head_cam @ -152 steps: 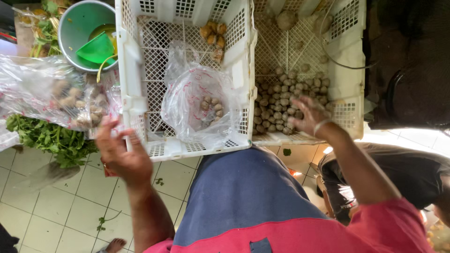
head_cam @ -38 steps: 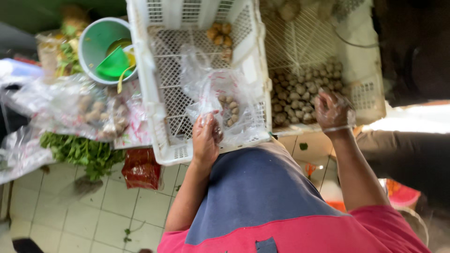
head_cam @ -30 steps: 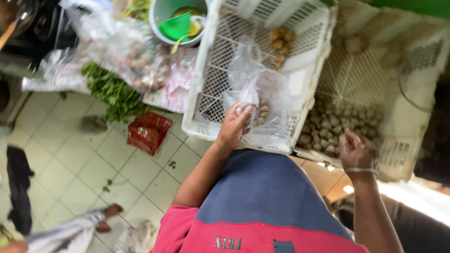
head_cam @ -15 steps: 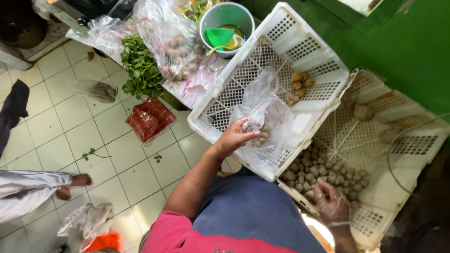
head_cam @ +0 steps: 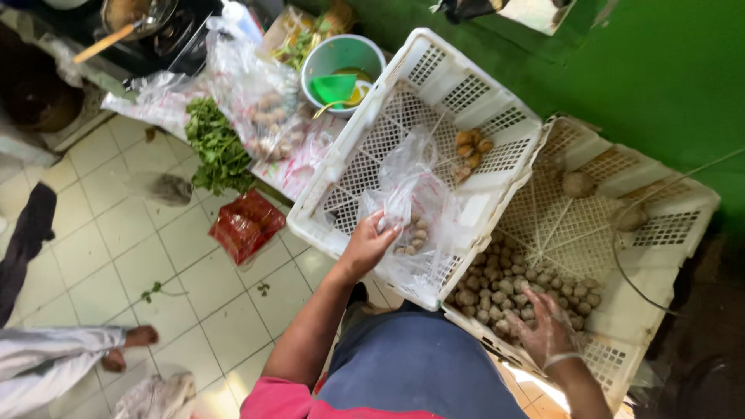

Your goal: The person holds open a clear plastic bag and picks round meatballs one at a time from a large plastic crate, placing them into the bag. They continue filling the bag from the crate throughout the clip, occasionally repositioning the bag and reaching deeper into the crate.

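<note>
My left hand (head_cam: 366, 247) pinches the rim of a clear plastic bag (head_cam: 419, 209) holding a few small brown balls; the bag rests in a white lattice crate (head_cam: 372, 155). A cluster of golden fried pieces (head_cam: 470, 149) lies at that crate's far side. My right hand (head_cam: 545, 330), in a thin clear glove, is spread over a heap of small brown balls (head_cam: 512, 283) in a second white crate (head_cam: 667, 233) to the right. I cannot tell if that hand holds any.
A green bucket (head_cam: 341, 66) with a green scoop stands behind the crates. Beside it lie bagged balls (head_cam: 260, 105), leafy greens (head_cam: 217, 151) and a red packet (head_cam: 244, 225). A person's bare foot (head_cam: 128, 345) is at lower left on the tiled floor. A green wall (head_cam: 644, 70) rises behind.
The view has swung right and tilted. My left hand reached up from the crate's front edge and took hold of the bag's rim. My right hand stays over the heap of balls.
</note>
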